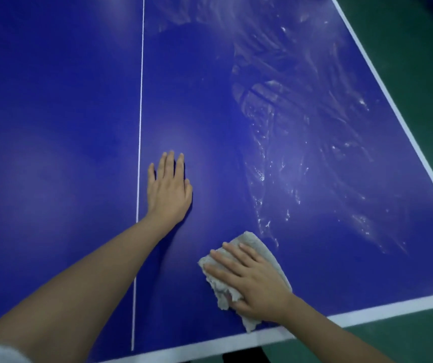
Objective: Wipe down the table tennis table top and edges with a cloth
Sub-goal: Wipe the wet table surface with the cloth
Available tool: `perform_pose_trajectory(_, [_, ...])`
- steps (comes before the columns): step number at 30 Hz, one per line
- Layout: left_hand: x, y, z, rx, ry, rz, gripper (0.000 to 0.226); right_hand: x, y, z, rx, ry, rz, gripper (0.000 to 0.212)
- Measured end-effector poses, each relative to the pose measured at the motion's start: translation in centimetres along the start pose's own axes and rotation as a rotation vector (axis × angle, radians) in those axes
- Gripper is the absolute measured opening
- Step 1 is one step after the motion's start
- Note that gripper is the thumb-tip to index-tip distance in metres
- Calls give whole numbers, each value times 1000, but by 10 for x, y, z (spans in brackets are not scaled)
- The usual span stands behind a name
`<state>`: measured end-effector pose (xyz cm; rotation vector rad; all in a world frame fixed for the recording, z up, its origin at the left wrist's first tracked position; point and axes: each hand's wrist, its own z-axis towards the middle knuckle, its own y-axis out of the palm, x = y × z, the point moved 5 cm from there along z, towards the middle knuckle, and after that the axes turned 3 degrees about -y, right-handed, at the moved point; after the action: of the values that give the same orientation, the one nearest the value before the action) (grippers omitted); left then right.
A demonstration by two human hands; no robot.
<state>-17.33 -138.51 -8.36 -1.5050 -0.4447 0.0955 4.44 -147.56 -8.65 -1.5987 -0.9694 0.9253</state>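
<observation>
The blue table tennis table (53, 127) fills the view, with a thin white centre line (140, 127) running away from me. A crumpled grey cloth (254, 243) lies on the top near the white front edge (367, 313). My right hand (254, 281) presses flat on the cloth with straight fingers. My left hand (168, 189) rests flat on the bare blue surface just right of the centre line, fingers straight. Wet, streaky smears (301, 132) cover the right half of the top.
A white border (393, 100) marks the table's right edge. Green floor (432, 61) lies beyond the right and front edges. A dark part of the table's base (244, 356) shows under the front edge.
</observation>
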Motion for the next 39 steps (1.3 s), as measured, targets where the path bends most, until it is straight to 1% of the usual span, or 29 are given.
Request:
perform_pose_trajectory(1, [6, 0, 18, 9, -6, -10, 57, 9, -1, 3, 7, -8, 7, 68])
perform_pose_trajectory(4, [19, 4, 71, -16, -18, -28, 56, 36, -1, 12, 52, -112, -3, 66])
perform_pose_trajectory(6, [20, 13, 94, -45, -41, -20, 55, 66, -9, 29, 76, -112, 5, 67])
perform_pose_trajectory(10, [16, 25, 104, -30, -80, 35, 55, 175, -44, 101, 162, 59, -16, 62])
perform_pose_trajectory(13, [16, 25, 105, -20, -81, 54, 54, 272, -65, 163, 152, 269, -52, 56])
perform_pose_trajectory(15, [16, 24, 105, -28, -92, 66, 54, 326, -73, 194, 163, 421, 33, 57])
perform_pose_trajectory(16, [16, 24, 105, -29, -95, 71, 54, 342, -77, 205, 189, 480, 79, 57])
perform_pose_trajectory(17, [16, 24, 104, -28, -98, 75, 54, 345, -81, 214, 208, 500, 95, 56])
perform_pose_trajectory(18, [16, 23, 104, -28, -101, 77, 54, 337, -83, 219, 215, 472, 68, 55])
perform_pose_trajectory(19, [16, 23, 105, -31, -104, 80, 53, 320, -82, 218, 212, 385, -6, 54])
perform_pose_trajectory(20, [16, 23, 104, -36, -107, 87, 52, 295, -78, 210, 193, 246, -68, 54])
perform_pose_trajectory(21, [17, 23, 104, -43, -111, 95, 53, 264, -70, 194, 138, 72, -102, 55])
perform_pose_trajectory(23, [19, 22, 104, -53, -119, 108, 58, 202, -47, 139, -1, -252, -41, 64])
perform_pose_trajectory(24, [19, 21, 105, -58, -122, 113, 60, 182, -39, 114, -29, -346, -8, 66])
perform_pose_trajectory(26, [21, 20, 105, -67, -125, 121, 60, 173, -31, 93, -20, -439, 0, 66])
perform_pose_trajectory(28, [22, 19, 105, -76, -130, 121, 59, 189, -38, 118, 2, -438, -40, 67])
perform_pose_trajectory(29, [22, 19, 105, -78, -131, 114, 58, 200, -47, 141, 4, -399, -54, 66])
perform_pose_trajectory(33, [21, 17, 106, -65, -139, 72, 56, 250, -74, 256, 49, -214, 19, 63])
perform_pose_trajectory(35, [21, 17, 106, -63, -136, 67, 56, 268, -84, 309, 107, -175, -10, 63])
perform_pose_trajectory(39, [20, 17, 106, -67, -132, 53, 55, 306, -110, 392, 151, -104, 3, 57])
